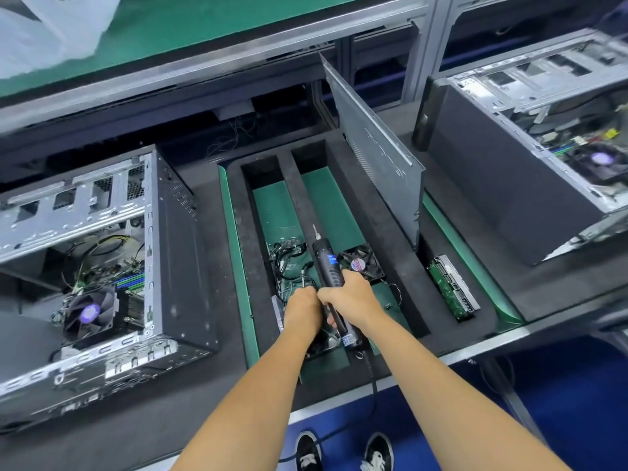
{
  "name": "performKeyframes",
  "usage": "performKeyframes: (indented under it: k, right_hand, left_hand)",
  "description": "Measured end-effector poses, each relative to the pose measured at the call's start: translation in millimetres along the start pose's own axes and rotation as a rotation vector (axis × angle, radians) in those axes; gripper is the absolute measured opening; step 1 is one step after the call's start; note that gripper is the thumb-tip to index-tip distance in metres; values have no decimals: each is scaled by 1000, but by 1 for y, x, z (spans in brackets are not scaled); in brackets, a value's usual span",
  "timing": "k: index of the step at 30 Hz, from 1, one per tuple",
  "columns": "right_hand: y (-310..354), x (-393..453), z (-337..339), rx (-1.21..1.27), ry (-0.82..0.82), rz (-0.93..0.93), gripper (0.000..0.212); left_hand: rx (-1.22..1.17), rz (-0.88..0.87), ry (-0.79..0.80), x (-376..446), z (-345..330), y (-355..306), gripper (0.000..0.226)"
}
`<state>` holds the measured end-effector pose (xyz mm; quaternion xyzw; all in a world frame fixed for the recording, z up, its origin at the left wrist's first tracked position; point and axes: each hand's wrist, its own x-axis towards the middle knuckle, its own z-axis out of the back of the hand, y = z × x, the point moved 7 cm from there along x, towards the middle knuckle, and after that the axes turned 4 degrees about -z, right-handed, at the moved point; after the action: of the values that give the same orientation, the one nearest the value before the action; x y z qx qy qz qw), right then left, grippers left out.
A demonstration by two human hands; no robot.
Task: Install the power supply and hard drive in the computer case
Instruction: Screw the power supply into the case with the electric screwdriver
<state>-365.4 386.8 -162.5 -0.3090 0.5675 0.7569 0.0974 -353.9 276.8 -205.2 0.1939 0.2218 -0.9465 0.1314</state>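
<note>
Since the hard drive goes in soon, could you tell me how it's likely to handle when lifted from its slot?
The hard drive looks like a rigid slab, so probably stiff. Its exposed green circuit board suggests gripping the edges. Standing on edge in the foam tray, it may tip once freed.

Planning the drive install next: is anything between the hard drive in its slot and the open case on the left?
Yes. The foam tray's ridges, the upright metal side panel, and both hands with the electric screwdriver lie between the hard drive and the case.
</note>
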Motion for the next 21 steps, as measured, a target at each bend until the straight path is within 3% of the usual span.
performKeyframes:
  k: [5, 9, 15, 21]
  right_hand:
    - [0, -1, 0, 8, -1, 3, 21]
    - [-1, -2, 0, 22, -3, 0, 20]
    - [-1, -2, -1, 31, -2, 2, 19]
    - [-3, 0, 0, 33, -6, -3, 22]
  left_hand:
    - [2, 20, -13, 0, 5, 3, 20]
    - [41, 5, -17, -1, 0, 4, 28]
    - [265, -8, -48, -5, -4, 4, 30]
    - [301, -14, -64, -5, -6, -1, 28]
